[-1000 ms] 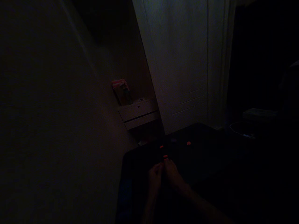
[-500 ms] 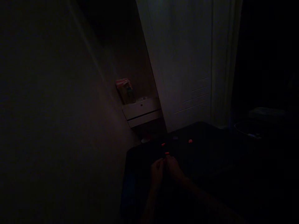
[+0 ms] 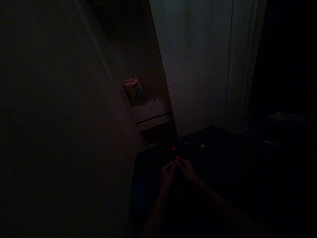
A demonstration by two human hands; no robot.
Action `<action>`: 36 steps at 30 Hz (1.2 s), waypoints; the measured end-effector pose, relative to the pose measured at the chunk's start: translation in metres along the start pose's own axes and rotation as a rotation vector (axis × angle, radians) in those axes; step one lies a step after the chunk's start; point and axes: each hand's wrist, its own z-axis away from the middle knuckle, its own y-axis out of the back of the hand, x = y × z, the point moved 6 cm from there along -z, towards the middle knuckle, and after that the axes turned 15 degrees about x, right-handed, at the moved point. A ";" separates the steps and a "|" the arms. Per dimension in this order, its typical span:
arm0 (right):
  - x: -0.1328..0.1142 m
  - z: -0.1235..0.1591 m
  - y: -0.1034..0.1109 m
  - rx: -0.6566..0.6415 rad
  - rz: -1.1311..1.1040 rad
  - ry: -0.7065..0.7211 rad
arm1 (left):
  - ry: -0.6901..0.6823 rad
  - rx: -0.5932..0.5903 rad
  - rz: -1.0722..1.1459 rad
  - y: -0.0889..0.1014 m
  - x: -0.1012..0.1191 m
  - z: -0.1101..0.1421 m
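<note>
Very dark view. Left hand and right hand meet at the fingertips over a dark surface; can't tell if it's a tabletop. Small orange-red piece sits right where the fingertips meet. Fingers look narrow, but too dark to confirm which hand has the grip, if either. Just beyond: red bar, a second bar farther back, round orange piece off to the right, apart.

Handling, my read: piece is light and stiff, probably smooth, so may slip or twist. Fragility unknown. Take it by opposite edges, thumb and fingertip, light squeeze; body's too small for a full-hand grip.
</note>
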 end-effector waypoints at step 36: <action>0.000 -0.003 -0.002 -0.281 0.138 0.063 | 0.119 0.127 0.011 -0.006 -0.010 0.000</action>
